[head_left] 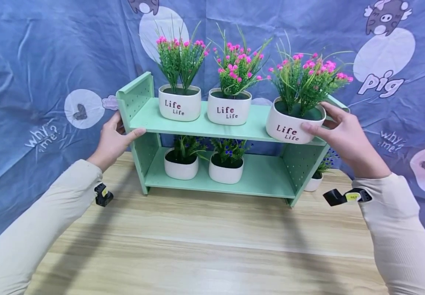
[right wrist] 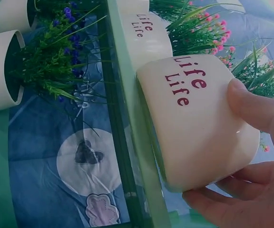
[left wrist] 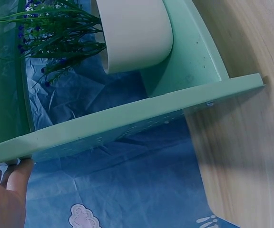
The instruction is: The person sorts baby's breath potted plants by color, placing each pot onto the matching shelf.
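Note:
My right hand grips a white oval flowerpot marked "Life Life", thumb on its front and fingers round its far end. Pink artificial flowers rise from it. In the right wrist view, this flowerpot overlaps the front edge of the upper board. My left hand holds the left end of a green two-tier shelf, its thumb at the upper board's front edge and its other fingers outside the side panel. Two similar pink-flowered pots, one at the left and one in the middle, stand on the upper tier.
On the lower tier stand two white pots, a left one and a right one, with blue flowers on the right. Another white pot sits behind the shelf's right end. A blue printed cloth hangs behind the wooden table.

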Demonstrator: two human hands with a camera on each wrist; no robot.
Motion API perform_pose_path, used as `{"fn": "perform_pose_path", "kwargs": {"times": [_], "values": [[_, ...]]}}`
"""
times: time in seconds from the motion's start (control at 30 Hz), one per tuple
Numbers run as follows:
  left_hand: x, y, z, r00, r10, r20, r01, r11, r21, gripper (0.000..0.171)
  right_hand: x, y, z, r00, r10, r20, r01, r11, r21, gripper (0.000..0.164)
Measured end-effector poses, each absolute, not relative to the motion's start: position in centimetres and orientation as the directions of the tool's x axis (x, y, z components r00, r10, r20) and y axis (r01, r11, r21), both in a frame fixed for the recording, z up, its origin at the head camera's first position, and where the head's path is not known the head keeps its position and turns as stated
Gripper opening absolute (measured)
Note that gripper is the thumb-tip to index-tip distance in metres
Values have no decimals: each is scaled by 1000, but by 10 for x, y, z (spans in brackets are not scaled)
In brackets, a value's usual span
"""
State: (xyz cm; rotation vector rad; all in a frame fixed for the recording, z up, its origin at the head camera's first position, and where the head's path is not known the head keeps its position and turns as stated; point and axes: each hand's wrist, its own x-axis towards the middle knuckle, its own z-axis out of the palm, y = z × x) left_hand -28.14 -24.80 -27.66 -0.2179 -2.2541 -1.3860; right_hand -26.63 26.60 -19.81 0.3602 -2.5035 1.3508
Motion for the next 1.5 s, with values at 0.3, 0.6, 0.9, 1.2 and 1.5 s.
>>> {"fn": "perform_pose_path", "kwargs": {"times": [0.3,0.6,0.9,1.2,1.5], "values": [[-280,-247,-276,-873,-110,476,378,465,801,67,-278,266,-198,-959,-113,259,-278,544,-792,77],[-280,-247,-276,-872,-112,476,371,484,793,67,-288,264,-204,-958,-108,265,-284,490,-824,76],[-281,-248,-277,-868,-109,484,381,480,790,66,-291,254,-219,-913,-7,408,-368,444,-817,68],[-282,-248,-278,-866,-108,487,390,464,796,67,-293,240,-236,-843,80,532,-396,576,-715,47],[-284,-248,-277,-870,-123,478,379,455,806,67,-293,233,-228,-871,102,481,-312,642,-700,76]]}}
